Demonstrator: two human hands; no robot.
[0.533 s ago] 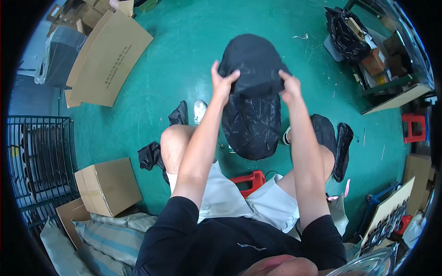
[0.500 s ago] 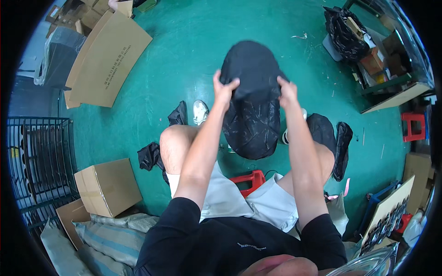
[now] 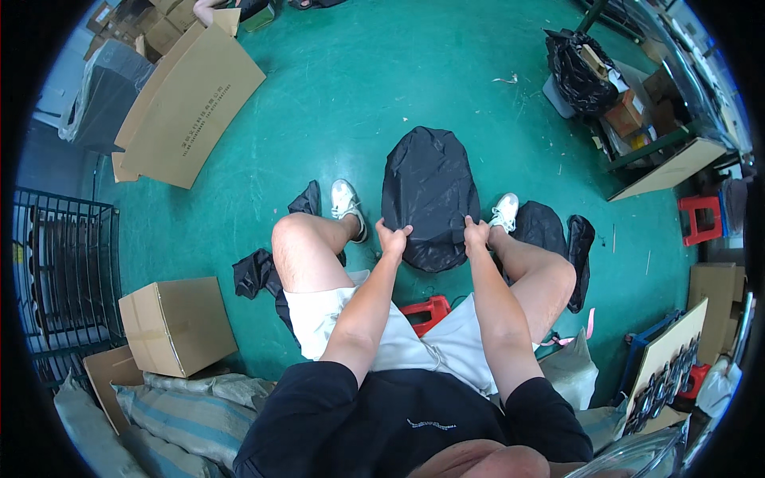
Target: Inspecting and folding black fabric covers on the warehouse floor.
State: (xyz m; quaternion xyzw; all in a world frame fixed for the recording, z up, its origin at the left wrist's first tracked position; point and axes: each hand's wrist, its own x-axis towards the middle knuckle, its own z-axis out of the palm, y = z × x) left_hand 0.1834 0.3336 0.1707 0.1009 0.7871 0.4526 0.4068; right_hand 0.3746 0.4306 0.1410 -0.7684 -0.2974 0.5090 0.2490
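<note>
A black oval fabric cover [image 3: 430, 191], lightly wrinkled, is spread out between my two shoes, in front of my knees. Its near left edge is gripped by my left hand [image 3: 394, 238], thumb on top. My right hand [image 3: 476, 233] pinches the near right edge in the same way. The fingers beneath the cloth are hidden. More black fabric pieces lie on the floor: a crumpled one [image 3: 256, 272] by my left leg, a rounded one [image 3: 543, 227] and a narrow one [image 3: 580, 256] by my right leg.
A red plastic stool [image 3: 427, 314] shows between my thighs. Cardboard boxes [image 3: 179, 327] and woven sacks [image 3: 187, 414] stand at the left, with a wire rack [image 3: 64, 271] behind. A large carton [image 3: 191, 103] leans far left. A bin with a black bag [image 3: 580, 76] stands far right.
Both hands have come down and nearer to me with the black cover. Earlier it was held up higher by its sides; now I hold its near edge and its surface lies flatter.
</note>
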